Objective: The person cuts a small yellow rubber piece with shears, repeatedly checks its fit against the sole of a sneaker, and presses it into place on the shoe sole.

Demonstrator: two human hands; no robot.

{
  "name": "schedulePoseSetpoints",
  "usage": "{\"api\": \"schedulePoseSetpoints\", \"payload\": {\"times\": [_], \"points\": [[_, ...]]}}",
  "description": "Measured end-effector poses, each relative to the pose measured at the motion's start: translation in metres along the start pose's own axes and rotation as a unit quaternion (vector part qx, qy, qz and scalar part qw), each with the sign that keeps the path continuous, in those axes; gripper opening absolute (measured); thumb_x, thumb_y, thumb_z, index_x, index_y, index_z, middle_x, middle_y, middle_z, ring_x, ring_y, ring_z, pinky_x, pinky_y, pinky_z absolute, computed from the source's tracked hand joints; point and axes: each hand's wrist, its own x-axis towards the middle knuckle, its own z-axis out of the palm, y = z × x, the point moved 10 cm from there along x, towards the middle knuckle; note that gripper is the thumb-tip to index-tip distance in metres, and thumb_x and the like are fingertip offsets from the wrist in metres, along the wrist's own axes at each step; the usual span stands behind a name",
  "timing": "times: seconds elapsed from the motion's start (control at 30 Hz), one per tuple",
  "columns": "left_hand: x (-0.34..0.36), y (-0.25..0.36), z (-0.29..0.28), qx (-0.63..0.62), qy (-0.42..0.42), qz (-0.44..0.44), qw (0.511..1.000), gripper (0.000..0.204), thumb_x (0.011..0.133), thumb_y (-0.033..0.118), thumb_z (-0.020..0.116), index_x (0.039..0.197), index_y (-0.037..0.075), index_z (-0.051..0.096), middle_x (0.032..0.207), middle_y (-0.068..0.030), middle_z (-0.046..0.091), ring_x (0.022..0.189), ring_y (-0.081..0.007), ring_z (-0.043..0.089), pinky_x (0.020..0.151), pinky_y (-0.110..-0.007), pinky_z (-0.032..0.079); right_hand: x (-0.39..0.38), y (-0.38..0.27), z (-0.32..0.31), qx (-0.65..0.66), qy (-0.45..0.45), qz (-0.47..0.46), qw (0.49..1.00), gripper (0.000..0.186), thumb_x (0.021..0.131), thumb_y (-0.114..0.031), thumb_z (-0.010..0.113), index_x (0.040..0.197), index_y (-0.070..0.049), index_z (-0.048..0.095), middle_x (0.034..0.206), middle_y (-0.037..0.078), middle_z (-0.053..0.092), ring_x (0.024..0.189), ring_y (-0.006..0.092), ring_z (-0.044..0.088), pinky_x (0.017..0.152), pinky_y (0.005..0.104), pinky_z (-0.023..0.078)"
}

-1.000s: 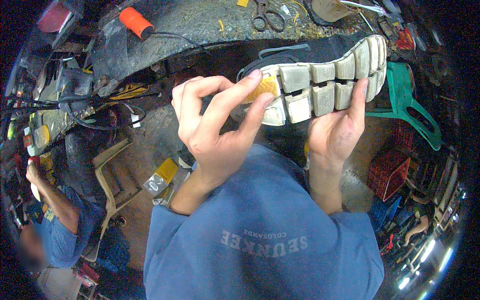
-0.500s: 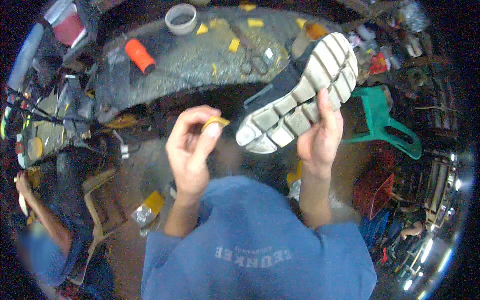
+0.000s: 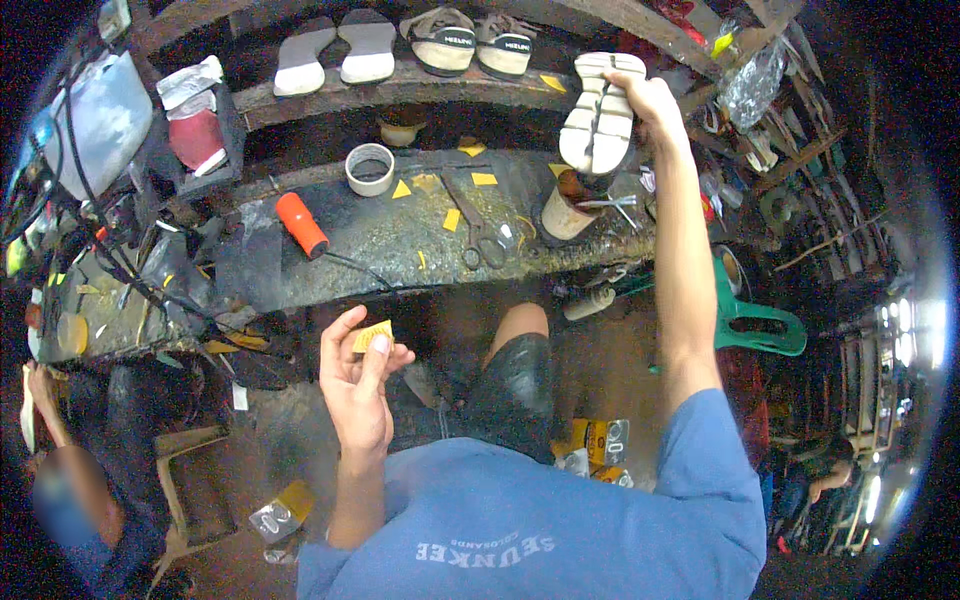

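My left hand, held low in front of me, pinches a small yellow patch between thumb and fingers. My right hand is stretched up to the upper right, gripping a shoe whose white segmented sole faces me. The shoe is high, near the upper wooden shelf, just above a pot with brushes on the workbench. On the bench lie scissors, several yellow scraps, a tape roll and an orange cylinder with a cord.
Shoes and loose soles line the shelf. Cables hang at the left, where another person works. A green plastic chair stands right of me; a beige chair is at lower left. Another person is at far right.
My right hand has carried the shoe up and away toward the shelf. My left hand has pulled the yellow patch off the sole area and moved lower. The view now takes in the shelf.
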Motion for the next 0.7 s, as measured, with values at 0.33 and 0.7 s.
{"api": "schedulePoseSetpoints", "payload": {"times": [0.33, 0.7], "points": [[-0.007, -0.009, -0.015, -0.075, 0.026, -0.047, 0.996, 0.024, 0.100, 0.003, 0.064, 0.124, 0.002, 0.062, 0.107, -0.0089, 0.068, 0.091, -0.0165, 0.069, 0.085, -0.034, 0.061, 0.112, -0.056, 0.065, -0.479, 0.017, -0.181, 0.859, 0.037, 0.088, -0.032, 0.065, 0.118, -0.011, 0.075, 0.125, 0.019, 0.072, 0.115, 0.0386, 0.069, 0.096, 0.0500, 0.055], [-0.017, -0.005, -0.025, -0.143, 0.070, -0.067, 0.985, 0.019, 0.101, 0.008, 0.065, 0.119, 0.003, 0.065, 0.107, -0.0069, 0.069, 0.095, -0.0154, 0.068, 0.089, -0.035, 0.058, 0.170, -0.034, 0.125, -0.570, -0.091, -0.170, 0.799, 0.051, 0.092, -0.029, 0.055, 0.140, -0.013, 0.063, 0.150, 0.020, 0.054, 0.140, 0.0380, 0.051, 0.116, 0.0460, 0.040]]}}
